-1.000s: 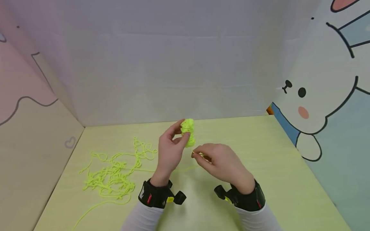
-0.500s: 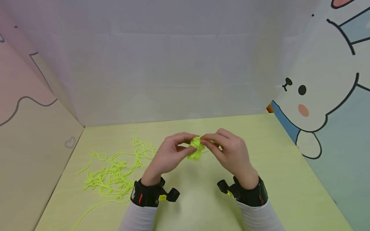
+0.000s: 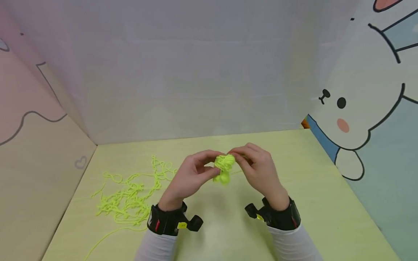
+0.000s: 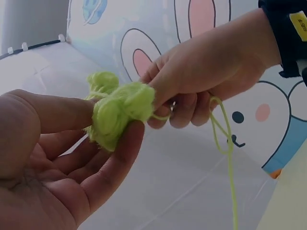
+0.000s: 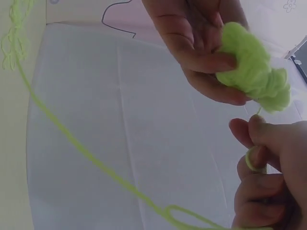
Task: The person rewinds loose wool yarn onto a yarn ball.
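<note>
A small wound bundle of neon yellow-green yarn (image 3: 224,166) is pinched between the thumb and fingers of my left hand (image 3: 192,172), above the table. Close on its right, my right hand (image 3: 259,166) pinches the yarn strand (image 5: 259,111) that runs off the bundle. In the right wrist view that strand loops round a finger of the right hand (image 5: 268,177). A slack length of yarn (image 4: 230,167) hangs below the right hand in the left wrist view. The bundle (image 4: 120,110) looks narrowed in its middle, with puffy ends.
A loose tangle of the same yarn (image 3: 127,203) lies on the left of the pale table (image 3: 326,203), one strand trailing to the front edge. A white curtain-like panel (image 3: 196,72) stands behind. Cartoon-printed panels (image 3: 359,119) flank both sides.
Both hands have come together; the left lowered and turned the yarn bundle, while the right rose to it with the strand. Since half a second ago, the right fingers have shifted slightly behind the bundle.
</note>
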`<state>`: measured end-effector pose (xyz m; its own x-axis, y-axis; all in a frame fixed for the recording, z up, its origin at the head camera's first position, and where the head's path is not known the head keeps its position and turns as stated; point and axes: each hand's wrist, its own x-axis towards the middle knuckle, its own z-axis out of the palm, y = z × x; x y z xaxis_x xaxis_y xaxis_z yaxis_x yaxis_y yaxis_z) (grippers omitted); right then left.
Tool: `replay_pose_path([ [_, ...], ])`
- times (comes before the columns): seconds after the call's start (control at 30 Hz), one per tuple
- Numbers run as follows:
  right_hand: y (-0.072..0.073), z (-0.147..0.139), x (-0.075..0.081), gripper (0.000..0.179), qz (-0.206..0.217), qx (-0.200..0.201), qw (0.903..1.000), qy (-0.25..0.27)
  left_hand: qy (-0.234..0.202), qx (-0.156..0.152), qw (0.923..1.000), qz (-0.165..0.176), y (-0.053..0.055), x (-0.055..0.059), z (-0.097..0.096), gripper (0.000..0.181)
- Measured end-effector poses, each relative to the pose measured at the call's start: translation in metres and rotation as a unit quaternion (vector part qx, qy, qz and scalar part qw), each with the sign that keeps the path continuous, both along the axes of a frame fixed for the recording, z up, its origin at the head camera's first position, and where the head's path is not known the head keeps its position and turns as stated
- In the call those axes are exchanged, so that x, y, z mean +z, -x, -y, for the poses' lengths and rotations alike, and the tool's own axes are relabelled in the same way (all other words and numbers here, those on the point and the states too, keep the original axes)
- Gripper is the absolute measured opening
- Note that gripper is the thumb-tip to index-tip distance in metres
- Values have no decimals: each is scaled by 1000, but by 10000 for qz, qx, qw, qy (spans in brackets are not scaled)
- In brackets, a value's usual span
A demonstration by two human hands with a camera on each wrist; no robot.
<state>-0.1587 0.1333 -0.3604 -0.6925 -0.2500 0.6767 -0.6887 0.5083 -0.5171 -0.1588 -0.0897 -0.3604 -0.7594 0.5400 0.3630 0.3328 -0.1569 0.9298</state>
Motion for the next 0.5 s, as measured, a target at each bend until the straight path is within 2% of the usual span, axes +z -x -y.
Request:
replay_pose_path([
  [0.13, -1, 8, -3, 8, 261, -105, 9985, -462, -626, 89, 9973, 384, -1, 2, -1, 40],
  [0.23, -3, 15, -5, 8, 339, -199, 9966, -724, -935, 294, 9937, 550, -1, 2, -2, 42],
  [0.37, -5, 23, -5, 14, 476, -167, 9958, -769, -1276, 852, 9866, 553, 0, 3, -4, 45],
  [0.5, -9, 28, -5, 17, 827, 233, 9904, -1080, -1562, 1449, 9755, 550, 2, 4, -5, 44],
])
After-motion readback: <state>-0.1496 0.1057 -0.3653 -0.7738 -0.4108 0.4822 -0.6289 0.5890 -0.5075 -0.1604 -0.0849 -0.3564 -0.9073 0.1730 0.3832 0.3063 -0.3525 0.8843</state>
